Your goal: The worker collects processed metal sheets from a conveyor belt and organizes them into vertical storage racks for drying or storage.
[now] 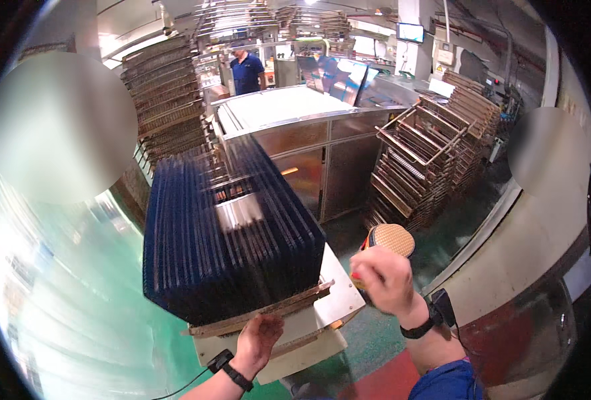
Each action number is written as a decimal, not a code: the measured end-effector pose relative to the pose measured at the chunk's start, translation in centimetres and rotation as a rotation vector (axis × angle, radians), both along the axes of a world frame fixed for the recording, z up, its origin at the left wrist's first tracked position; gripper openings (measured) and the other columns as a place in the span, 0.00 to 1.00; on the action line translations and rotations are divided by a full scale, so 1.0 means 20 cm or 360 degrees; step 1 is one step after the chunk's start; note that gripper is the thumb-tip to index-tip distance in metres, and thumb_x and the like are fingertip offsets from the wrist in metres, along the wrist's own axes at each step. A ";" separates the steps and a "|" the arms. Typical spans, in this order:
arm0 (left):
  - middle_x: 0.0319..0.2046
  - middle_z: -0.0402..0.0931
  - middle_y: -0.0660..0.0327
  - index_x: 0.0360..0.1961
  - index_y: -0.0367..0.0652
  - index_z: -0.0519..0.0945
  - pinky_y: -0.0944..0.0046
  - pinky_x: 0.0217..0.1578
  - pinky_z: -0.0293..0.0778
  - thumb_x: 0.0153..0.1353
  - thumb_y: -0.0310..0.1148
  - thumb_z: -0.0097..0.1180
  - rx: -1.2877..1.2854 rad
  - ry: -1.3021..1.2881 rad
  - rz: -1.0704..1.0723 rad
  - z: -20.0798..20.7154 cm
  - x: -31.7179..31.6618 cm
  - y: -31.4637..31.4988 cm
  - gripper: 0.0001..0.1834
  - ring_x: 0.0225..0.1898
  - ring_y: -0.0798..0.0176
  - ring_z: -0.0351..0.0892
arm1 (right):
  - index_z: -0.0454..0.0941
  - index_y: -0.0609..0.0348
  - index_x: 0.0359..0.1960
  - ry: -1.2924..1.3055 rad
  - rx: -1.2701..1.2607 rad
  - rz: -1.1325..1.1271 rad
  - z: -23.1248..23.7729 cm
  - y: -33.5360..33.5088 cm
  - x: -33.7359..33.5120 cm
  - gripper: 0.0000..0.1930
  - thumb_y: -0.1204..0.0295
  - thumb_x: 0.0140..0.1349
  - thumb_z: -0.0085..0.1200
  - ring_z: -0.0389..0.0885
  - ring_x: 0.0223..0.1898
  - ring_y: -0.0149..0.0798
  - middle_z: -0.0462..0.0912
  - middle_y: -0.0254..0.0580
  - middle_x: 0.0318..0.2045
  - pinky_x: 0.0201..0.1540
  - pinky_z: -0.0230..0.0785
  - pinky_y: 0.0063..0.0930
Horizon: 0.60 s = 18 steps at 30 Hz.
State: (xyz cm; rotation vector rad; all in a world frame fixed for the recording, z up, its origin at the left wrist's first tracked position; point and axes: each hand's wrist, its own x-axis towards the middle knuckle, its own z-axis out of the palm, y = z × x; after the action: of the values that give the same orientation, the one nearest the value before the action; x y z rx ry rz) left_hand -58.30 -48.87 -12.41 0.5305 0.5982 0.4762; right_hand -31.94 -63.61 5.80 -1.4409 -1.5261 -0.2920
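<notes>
A rack (262, 313) in front of me holds several dark blue panels (235, 267), set on edge in a close row. Just below its brown front bar is my left hand (260, 337), fingers loosely bent with nothing visible in them; whether they touch the bar is unclear. To the right of the rack, my right hand (383, 279) is raised with its fingers curled. A round thing with a tan, textured top (392, 239) shows just behind it, with bits of red and yellow beside the fingers. What this hand holds, if anything, is hidden.
Under the rack is a white stand (341, 297). Beyond stands a metal-sided machine (302, 137) with a white top. Stacked metal racks rise at right (415, 173) and left (165, 100). A person in a dark blue shirt (247, 73) stands at the back.
</notes>
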 end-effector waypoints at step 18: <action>0.40 0.75 0.57 0.42 0.44 0.73 0.56 0.51 0.71 0.73 0.46 0.45 -0.0092 0.0437 0.0285 0.21 0.12 -0.01 0.16 0.44 0.57 0.73 | 0.78 0.54 0.44 0.2046 -0.1189 0.0342 -1.06 0.89 0.27 0.13 0.60 0.71 0.47 0.75 0.31 0.30 0.79 0.34 0.30 0.40 0.71 0.28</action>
State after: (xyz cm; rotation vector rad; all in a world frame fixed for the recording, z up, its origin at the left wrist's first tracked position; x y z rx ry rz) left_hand -55.99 -49.05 -8.12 0.4929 0.9257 0.5578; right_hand -26.52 -45.79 -15.32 -1.4492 -0.6482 1.2373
